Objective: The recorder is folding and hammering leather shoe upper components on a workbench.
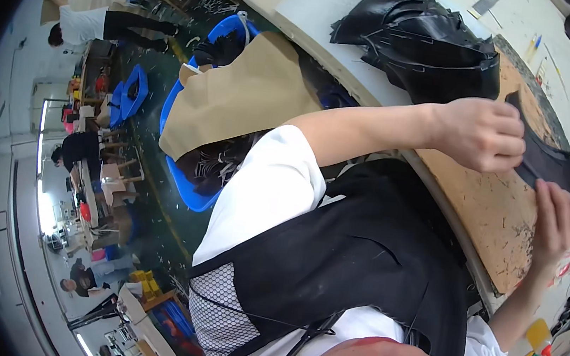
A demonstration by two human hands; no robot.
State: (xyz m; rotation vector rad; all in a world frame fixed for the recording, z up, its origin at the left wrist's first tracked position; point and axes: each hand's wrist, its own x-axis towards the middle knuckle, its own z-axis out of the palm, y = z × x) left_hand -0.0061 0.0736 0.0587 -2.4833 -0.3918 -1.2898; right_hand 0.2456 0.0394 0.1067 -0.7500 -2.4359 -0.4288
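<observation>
1. The dark panel (549, 162), a curved black piece, is at about 2 o'clock in the view, over the worn brown board (491, 207) on the table (435, 175).
2. It looks thin, light and pliable, so it should bend easily and sag where unsupported; its smooth face may slip a little, but it hardly seems fragile.
3. The sound places to take hold are its edges, one hand at each side, with light tension so that the curve stays flat and uncreased.
4. The left grip (482, 135) has its fingers curled in toward the palm, knuckles upward; the panel lies at its 3 to 4 o'clock, right against the knuckle side. The fingertips are hidden, so I cannot tell whether they pinch the edge.
5. The right grip (559, 219) has its fingers extended, with tips touching the panel's lower edge; the panel lies at its 11 to 12 o'clock. The thumb's place is unclear, so whether it pinches cannot be told.
6. A pile of glossy black pieces (425, 49) rests on the table at the left grip's 11 o'clock.
7. A yellow bottle (537, 336) with a red tip is at the right grip's 6 o'clock, well apart from the panel.
</observation>
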